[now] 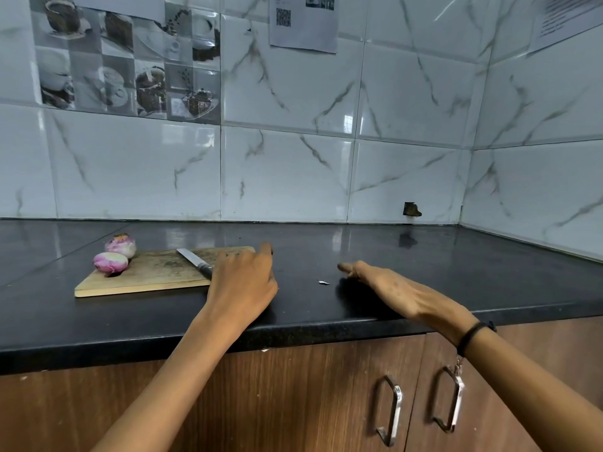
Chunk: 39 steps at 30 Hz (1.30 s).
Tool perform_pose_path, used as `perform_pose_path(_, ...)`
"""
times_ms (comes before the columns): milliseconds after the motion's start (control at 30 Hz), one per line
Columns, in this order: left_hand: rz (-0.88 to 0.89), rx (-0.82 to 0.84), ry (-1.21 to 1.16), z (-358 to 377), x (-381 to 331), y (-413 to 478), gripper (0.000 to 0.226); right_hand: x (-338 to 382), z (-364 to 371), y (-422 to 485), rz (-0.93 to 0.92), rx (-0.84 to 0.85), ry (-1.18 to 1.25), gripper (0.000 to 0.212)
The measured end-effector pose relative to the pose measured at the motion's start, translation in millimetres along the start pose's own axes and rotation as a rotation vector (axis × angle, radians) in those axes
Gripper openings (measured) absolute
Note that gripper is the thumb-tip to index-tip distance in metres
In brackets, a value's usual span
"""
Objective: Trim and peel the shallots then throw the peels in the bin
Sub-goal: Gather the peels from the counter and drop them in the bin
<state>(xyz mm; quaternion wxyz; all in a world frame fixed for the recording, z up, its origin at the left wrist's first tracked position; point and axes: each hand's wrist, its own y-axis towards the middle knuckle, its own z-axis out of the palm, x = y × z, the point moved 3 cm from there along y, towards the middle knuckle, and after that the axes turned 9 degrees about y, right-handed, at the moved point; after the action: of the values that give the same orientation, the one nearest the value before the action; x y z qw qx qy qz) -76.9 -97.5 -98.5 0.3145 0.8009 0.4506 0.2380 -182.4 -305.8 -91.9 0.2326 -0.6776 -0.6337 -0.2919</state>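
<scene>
Two peeled pink-and-white shallots lie at the left end of a wooden cutting board (pixel 153 275): one shallot (pixel 110 262) on the board, the other shallot (pixel 120 245) just behind it at the board's far edge. A knife (pixel 195 261) lies on the board, blade pointing away to the left. My left hand (pixel 243 283) rests over the board's right end and covers the knife's handle, fingers stretched forward. My right hand (pixel 388 288) lies flat on the black counter (pixel 424 262) to the right, holding nothing. A tiny scrap of peel (pixel 323 282) sits between my hands.
The counter runs into a tiled corner at the back right. Below its front edge are wooden cabinet doors with two metal handles (pixel 390 409). A small dark hole (pixel 411 209) marks the wall tile near the corner. No bin is in view.
</scene>
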Motion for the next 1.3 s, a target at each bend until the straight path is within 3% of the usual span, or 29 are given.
perform_pose_path(100,0.001,-0.004,0.011,1,0,0,0.032,0,16,5,-0.021,0.029,-0.28,0.061)
perform_pose_path(233,0.005,-0.01,0.013,1,-1,0,0.033,5,28,13,-0.079,0.044,-0.346,0.061)
perform_pose_path(367,0.001,-0.011,0.022,-1,-1,0,0.032,8,24,19,-0.112,0.063,-0.27,0.059)
perform_pose_path(533,-0.008,-0.004,0.008,-1,-1,0,0.03,2,4,31,-0.135,-0.088,-0.044,0.05)
perform_pose_path(733,-0.007,-0.003,-0.004,1,0,0,0.029,4,5,44,-0.124,-0.198,0.157,0.022)
perform_pose_path(1033,-0.008,0.006,-0.009,-3,-1,-1,0.03,8,9,60,-0.069,-0.316,0.191,0.026)
perform_pose_path(1300,-0.026,0.021,-0.06,-6,-1,-4,0.028,20,21,66,0.043,-0.333,-0.159,0.052)
